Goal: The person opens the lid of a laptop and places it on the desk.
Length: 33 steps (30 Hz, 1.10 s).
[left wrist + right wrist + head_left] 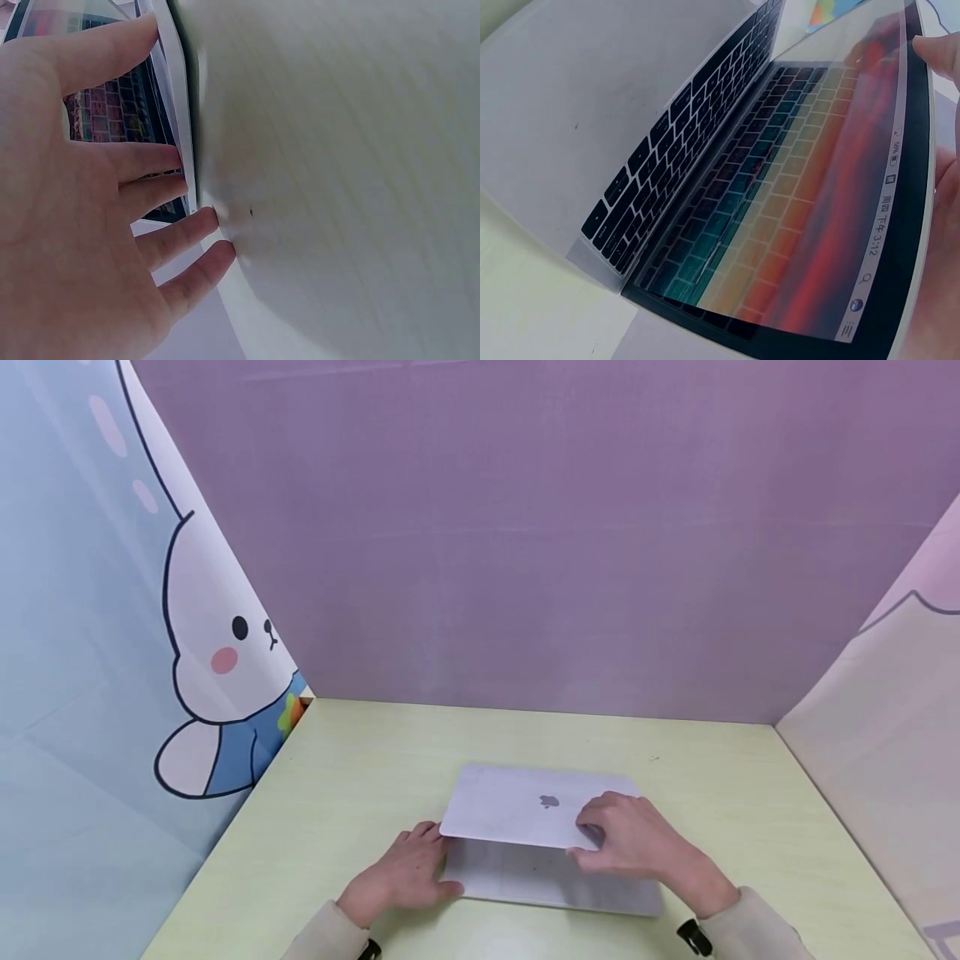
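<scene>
Pinching a silver, rectangular metal laptop (517, 870) by the near edge of its part-raised lid (502, 802) with the right hand (630, 835); touching its left end with the left hand (408, 872), fingers spread. Lying lengthwise left to right across the flat, pale-yellow tabletop (375, 743), rightward of the left hand.

On the table (375, 752), toward the near side: a laptop (543, 831), lid (502, 802) above base (532, 877). Against its left edge, the left hand (408, 872); at the lid's front edge, right of the logo (549, 802), the right hand (633, 837). Behind the table, a backdrop (555, 527); along its left, a printed cloth (82, 693); along its right, another cloth (892, 760).
</scene>
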{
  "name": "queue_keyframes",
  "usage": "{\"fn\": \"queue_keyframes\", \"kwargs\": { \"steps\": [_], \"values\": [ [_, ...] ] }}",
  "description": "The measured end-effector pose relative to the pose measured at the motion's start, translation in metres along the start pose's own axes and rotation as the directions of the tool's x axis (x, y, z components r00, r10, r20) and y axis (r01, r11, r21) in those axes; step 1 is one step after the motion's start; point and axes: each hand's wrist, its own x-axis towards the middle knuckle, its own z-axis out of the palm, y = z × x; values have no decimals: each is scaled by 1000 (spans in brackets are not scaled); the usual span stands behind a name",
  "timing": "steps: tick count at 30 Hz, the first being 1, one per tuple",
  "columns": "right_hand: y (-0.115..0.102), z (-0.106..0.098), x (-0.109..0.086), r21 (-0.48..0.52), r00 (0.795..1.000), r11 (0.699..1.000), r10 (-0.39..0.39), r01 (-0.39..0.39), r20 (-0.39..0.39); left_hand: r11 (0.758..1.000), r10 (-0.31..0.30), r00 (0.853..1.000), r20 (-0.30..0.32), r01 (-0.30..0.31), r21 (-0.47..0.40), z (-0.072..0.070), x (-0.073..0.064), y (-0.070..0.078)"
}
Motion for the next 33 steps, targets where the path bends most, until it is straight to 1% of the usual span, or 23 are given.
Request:
{"fn": "queue_keyframes", "kwargs": {
  "steps": [5,10,18,21,28,33],
  "values": [
    [-3,-4,1,-16,999,1000,23,-24,-36,1000,3,1000,-5,-3,-2,0,0,0],
    [-4,-8,3,-17,995,999,43,-44,-86,1000,1,1000,5,-1,-8,0,0,0],
    [-7,-10,5,-37,984,999,18,-25,-178,1000,-5,1000,31,5,-19,1,0,-1],
    [-8,-11,5,-50,979,998,20,-31,-201,1000,-6,999,42,7,-27,1,0,-1],
    [-14,-15,4,-60,961,992,92,-111,-261,1000,6,999,49,-5,-15,0,0,-1],
    [-19,-17,3,-81,937,985,116,-150,-328,1000,5,999,51,-4,-21,-1,0,-1]
  ]
}}
